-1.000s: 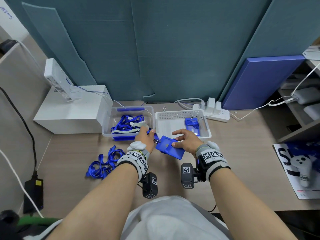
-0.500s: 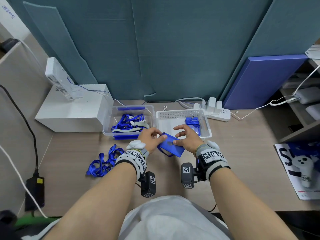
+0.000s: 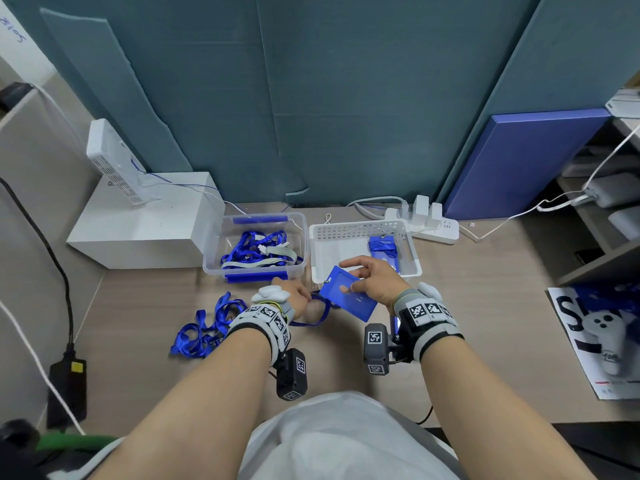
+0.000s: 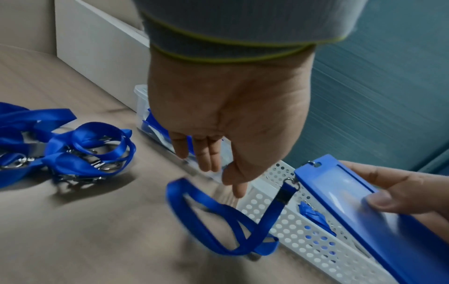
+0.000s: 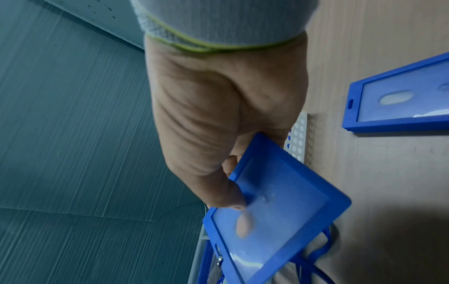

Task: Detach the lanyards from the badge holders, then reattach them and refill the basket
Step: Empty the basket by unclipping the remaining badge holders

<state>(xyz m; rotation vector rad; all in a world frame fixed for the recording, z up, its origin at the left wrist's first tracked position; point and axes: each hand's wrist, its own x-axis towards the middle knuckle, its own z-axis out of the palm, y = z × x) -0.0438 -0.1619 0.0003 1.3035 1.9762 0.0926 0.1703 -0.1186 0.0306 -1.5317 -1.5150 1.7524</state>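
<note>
Badge holder, blue, rigid frame with clear window: pinched in the right hand, thumb on the window face, fingers behind, held above the desk just in front of the white perforated basket.

Lanyard, blue ribbon: clipped by its metal hook to the top edge of the held badge holder, its loop hanging down to the desk between the two hands.

Left hand: fingers loose and pointing downward, holding nothing, just above the lanyard loop and apart from it.

Basket contents: one further blue badge holder with lanyard lay at the right side.

Clear plastic bin: stood touching the basket's left side, with blue and grey straps inside.

Loose blue lanyards: piled on the desk left of the left wrist, metal hooks visible.

Second badge holder: lay flat on the desk, seen only in the right wrist view.

White box and power strip: stood at the back of the desk.
</note>
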